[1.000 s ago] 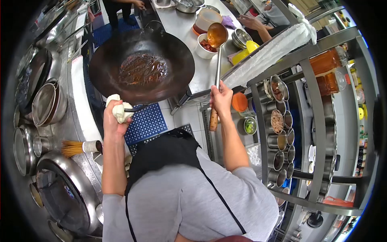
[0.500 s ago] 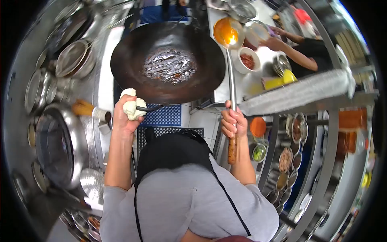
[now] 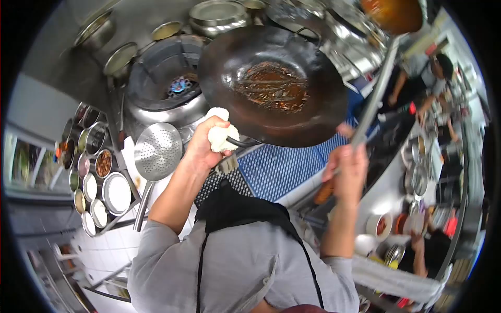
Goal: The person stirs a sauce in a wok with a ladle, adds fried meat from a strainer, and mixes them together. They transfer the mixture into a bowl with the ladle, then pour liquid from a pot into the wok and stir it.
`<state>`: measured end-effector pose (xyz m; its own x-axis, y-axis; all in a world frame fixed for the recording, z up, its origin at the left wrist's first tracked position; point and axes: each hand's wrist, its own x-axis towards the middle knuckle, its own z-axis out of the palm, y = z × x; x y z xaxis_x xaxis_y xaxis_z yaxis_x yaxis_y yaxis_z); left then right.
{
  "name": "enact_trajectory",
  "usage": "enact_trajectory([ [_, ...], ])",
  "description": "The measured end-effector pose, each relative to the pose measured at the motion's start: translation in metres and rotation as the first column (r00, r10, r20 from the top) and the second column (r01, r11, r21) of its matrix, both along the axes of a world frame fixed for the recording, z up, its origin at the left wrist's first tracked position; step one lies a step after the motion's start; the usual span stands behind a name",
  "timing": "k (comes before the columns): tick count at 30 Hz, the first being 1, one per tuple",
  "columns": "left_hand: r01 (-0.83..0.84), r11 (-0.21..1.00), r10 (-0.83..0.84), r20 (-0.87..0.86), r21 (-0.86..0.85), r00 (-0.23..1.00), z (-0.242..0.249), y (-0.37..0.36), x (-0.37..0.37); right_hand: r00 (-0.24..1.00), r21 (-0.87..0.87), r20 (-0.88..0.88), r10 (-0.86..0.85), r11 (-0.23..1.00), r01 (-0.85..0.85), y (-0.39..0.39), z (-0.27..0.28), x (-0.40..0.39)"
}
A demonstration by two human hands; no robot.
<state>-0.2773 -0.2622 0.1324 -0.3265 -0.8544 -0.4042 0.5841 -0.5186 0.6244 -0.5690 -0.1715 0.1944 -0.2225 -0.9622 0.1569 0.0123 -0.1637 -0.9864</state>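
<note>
A dark wok (image 3: 315, 122) hangs over the floor in front of my body, with a brown, oily residue across its bottom. My left hand (image 3: 201, 143) is closed around its handle through a bunched white cloth (image 3: 222, 138). At the right, my right hand (image 3: 348, 166) grips the long metal shaft of a ladle (image 3: 378, 86), somewhat smeared by motion. The ladle's wooden end shows below that hand. Its bowl, coated in orange-brown, is at the top right, partly cut off by the view's edge.
A burner (image 3: 178, 86) with a blue flame sits left of the wok. A perforated skimmer (image 3: 158, 152) lies near my left forearm. Several ingredient containers (image 3: 116, 193) stand at far left. Blue matting (image 3: 282, 169) covers the floor. Co-workers (image 3: 425, 253) stand along the right counter.
My body and view have turned left, bringing the lit burner into sight. The wok and ladle have come along in my hands; the prep counter has shifted to the lower right.
</note>
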Motion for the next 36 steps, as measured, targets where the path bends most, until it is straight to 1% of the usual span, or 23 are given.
enact_trajectory([
  [1,-0.048,0.999,0.048,0.001,0.013,0.999,-0.001,-0.004,0.013,0.997,-0.022,-0.077,0.020,1.000,-0.022,-0.014,-0.031,0.017],
  [2,-0.103,0.994,0.103,-0.007,0.023,0.995,0.001,-0.006,0.016,0.989,-0.022,-0.120,0.089,0.995,-0.092,-0.024,-0.070,0.019],
  [3,-0.156,0.987,0.157,-0.023,0.034,0.987,-0.001,-0.012,0.030,0.987,-0.003,-0.125,0.102,0.995,-0.103,-0.037,-0.104,0.043],
  [4,-0.200,0.979,0.202,-0.036,0.048,0.979,-0.004,-0.016,0.039,0.953,-0.014,-0.262,0.151,0.987,-0.160,-0.048,-0.145,0.052],
  [5,-0.238,0.969,0.241,-0.046,0.063,0.969,-0.009,-0.021,0.049,0.902,-0.021,-0.391,0.186,0.977,-0.210,-0.057,-0.171,0.062],
  [7,-0.309,0.950,0.310,-0.043,0.038,0.950,-0.021,-0.031,0.068,0.907,0.185,-0.250,0.339,0.936,-0.298,-0.065,-0.155,0.089],
  [12,-0.500,0.864,0.502,-0.025,0.049,0.865,-0.035,-0.052,0.098,0.846,0.305,-0.162,0.508,0.841,-0.447,-0.115,-0.154,0.127],
  [13,-0.529,0.847,0.531,-0.023,0.058,0.847,-0.039,-0.058,0.102,0.820,0.340,-0.058,0.569,0.784,-0.520,-0.131,-0.149,0.129],
  [14,-0.560,0.824,0.561,0.006,0.089,0.828,-0.041,-0.065,0.103,0.805,0.391,0.002,0.594,0.740,-0.547,-0.147,-0.142,0.133],
  [15,-0.574,0.812,0.578,-0.013,0.107,0.816,-0.047,-0.072,0.105,0.787,0.441,0.063,0.613,0.691,-0.573,-0.162,-0.125,0.139],
  [16,-0.587,0.800,0.594,-0.030,0.125,0.804,-0.054,-0.080,0.107,0.779,0.476,0.086,0.622,0.661,-0.580,-0.179,-0.109,0.144],
  [17,-0.600,0.787,0.611,-0.046,0.143,0.790,-0.061,-0.088,0.109,0.763,0.461,0.085,0.641,0.654,-0.600,-0.200,-0.102,0.149],
  [19,-0.649,0.745,0.661,-0.044,0.152,0.749,-0.071,-0.107,0.108,0.743,0.389,0.022,0.669,0.679,-0.623,-0.256,-0.086,0.160],
  [20,-0.663,0.731,0.676,-0.036,0.158,0.736,-0.076,-0.118,0.106,0.705,0.346,-0.069,0.706,0.680,-0.646,-0.287,-0.068,0.166],
  [21,-0.678,0.717,0.691,-0.032,0.166,0.723,-0.082,-0.127,0.101,0.703,0.310,-0.082,0.707,0.688,-0.656,-0.316,-0.047,0.175],
  [22,-0.695,0.700,0.708,-0.030,0.168,0.706,-0.088,-0.135,0.099,0.699,0.298,-0.074,0.711,0.685,-0.665,-0.352,-0.036,0.185],
  [25,-0.752,0.637,0.759,0.035,0.168,0.650,-0.095,-0.147,0.087,0.624,0.324,-0.271,0.733,0.680,-0.658,-0.449,0.005,0.222],
  [26,-0.763,0.635,0.766,0.032,0.124,0.643,-0.102,-0.147,0.084,0.601,0.283,-0.353,0.717,0.694,-0.662,-0.482,0.006,0.236],
  [27,-0.764,0.632,0.768,0.029,0.133,0.640,-0.109,-0.150,0.083,0.560,0.268,-0.427,0.710,0.691,-0.672,-0.517,0.002,0.252],
  [29,-0.785,0.596,0.788,0.064,0.170,0.612,-0.112,-0.155,0.080,0.484,0.297,-0.594,0.642,0.734,-0.611,-0.568,-0.007,0.284],
  [31,-0.788,0.592,0.791,0.068,0.166,0.608,-0.112,-0.155,0.075,0.385,0.295,-0.747,0.542,0.789,-0.539,-0.601,-0.018,0.317],
  [34,-0.800,0.564,0.794,0.134,0.205,0.594,-0.100,-0.151,0.071,0.268,0.269,-0.860,0.434,0.832,-0.484,-0.623,-0.039,0.359],
  [36,-0.800,0.563,0.784,0.169,0.208,0.597,-0.093,-0.149,0.070,0.275,0.279,-0.830,0.485,0.788,-0.548,-0.663,-0.082,0.391],
])
